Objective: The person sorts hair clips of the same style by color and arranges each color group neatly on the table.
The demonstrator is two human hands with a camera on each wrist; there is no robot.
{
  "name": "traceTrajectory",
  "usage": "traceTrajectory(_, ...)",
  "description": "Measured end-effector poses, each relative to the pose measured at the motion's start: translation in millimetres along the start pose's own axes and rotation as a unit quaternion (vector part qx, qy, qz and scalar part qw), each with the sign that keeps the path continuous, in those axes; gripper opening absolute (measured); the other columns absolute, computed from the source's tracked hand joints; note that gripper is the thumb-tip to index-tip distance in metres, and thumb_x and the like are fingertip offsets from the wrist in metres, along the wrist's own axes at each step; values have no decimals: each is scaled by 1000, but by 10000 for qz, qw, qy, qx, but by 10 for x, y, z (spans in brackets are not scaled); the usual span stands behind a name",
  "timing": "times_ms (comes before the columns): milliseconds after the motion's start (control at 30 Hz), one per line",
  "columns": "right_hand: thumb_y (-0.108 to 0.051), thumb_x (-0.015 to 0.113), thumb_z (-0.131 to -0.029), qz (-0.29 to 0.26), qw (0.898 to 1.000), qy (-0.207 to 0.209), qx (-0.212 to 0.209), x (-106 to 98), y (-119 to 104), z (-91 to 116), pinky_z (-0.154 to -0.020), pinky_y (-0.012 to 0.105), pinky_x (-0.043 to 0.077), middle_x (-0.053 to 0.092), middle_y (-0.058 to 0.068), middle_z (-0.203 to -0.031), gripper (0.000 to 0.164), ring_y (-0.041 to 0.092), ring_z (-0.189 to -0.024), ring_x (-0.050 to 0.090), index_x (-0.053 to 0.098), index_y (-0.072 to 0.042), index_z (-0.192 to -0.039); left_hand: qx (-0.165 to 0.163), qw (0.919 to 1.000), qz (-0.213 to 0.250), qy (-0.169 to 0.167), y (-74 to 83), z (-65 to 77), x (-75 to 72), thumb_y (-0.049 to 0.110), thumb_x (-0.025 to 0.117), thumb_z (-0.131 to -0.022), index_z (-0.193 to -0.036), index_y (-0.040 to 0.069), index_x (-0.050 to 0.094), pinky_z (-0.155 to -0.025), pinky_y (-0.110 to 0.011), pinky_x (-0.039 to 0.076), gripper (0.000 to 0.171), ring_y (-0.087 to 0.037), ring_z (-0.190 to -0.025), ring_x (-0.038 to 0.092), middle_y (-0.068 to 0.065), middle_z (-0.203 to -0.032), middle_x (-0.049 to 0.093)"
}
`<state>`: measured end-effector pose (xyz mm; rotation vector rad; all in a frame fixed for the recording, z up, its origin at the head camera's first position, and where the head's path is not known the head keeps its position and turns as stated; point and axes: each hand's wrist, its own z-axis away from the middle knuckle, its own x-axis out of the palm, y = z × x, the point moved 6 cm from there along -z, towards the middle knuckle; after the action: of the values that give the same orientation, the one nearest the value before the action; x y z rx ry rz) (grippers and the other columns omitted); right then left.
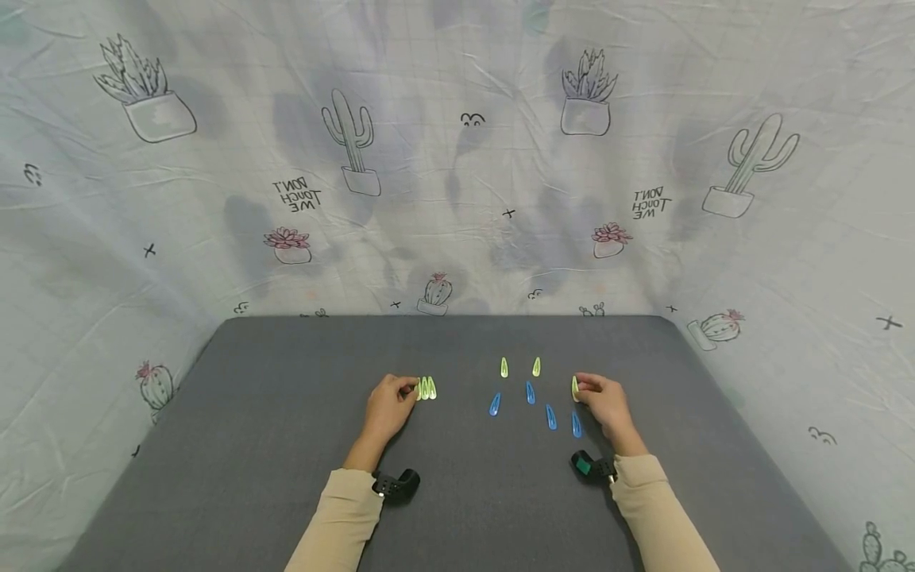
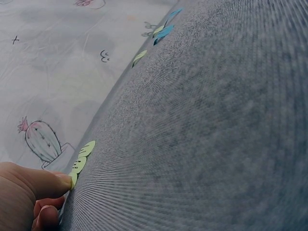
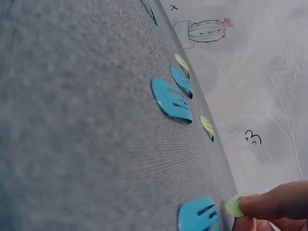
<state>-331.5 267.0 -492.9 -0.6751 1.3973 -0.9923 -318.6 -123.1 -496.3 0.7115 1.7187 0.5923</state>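
In head view, three green clips [image 1: 425, 388] are lined up on the surface [image 1: 465, 500], two loose green ones [image 1: 503, 368] and four blue clips [image 1: 551, 417] seemingly left; left wrist, row's nearest clip [image 2: 73, 181] pinched in left hand's [image 2: 30, 195] grip; right wrist, another green clip [image 3: 234, 207] clamped by right hand [image 3: 276, 203].

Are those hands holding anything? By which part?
The left hand pinches one lime clip, the right hand another lime clip, each by its outer side; exact spots hidden.

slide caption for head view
Left hand pinches the end hair clip of a lime row; right hand pinches another lime clip near blue clips on a gray tabletop.
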Motion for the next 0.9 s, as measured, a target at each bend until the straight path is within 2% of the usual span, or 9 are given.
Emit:
traceTrajectory(233, 2, 62, -85, -454, 9989, 59, -142, 29, -3, 31, -66, 16, 46, 64, 7, -92, 38, 0, -75, 53, 59, 6, -123, 1, 10000, -20, 26, -7, 8, 5, 11, 69, -85, -103, 8, 73, -61, -28, 37, 19, -10, -64, 45, -3, -82, 57)
traceTrajectory(600, -1, 63, -87, -545, 9960, -214, -679, 197, -244, 150, -70, 19, 46, 61, 19, -103, 38, 3, -80, 56, 59, 1, -126, 14, 10000, 11, 53, -12, -2, 17, 10, 69, -84, -102, 8, 73, -62, -29, 37, 19, -11, -65, 45, -4, -82, 57)
traceTrajectory(900, -1, 64, -86, -805, 9892, -635, -1052, 444, -487, 236, -72, 19, 49, 62, 20, -100, 38, 5, -81, 59, 59, 5, -123, -12, 10000, 16, 65, -10, -8, 11, 10, 68, -84, -102, 8, 73, -61, -28, 37, 19, -11, -64, 45, -4, -82, 57)
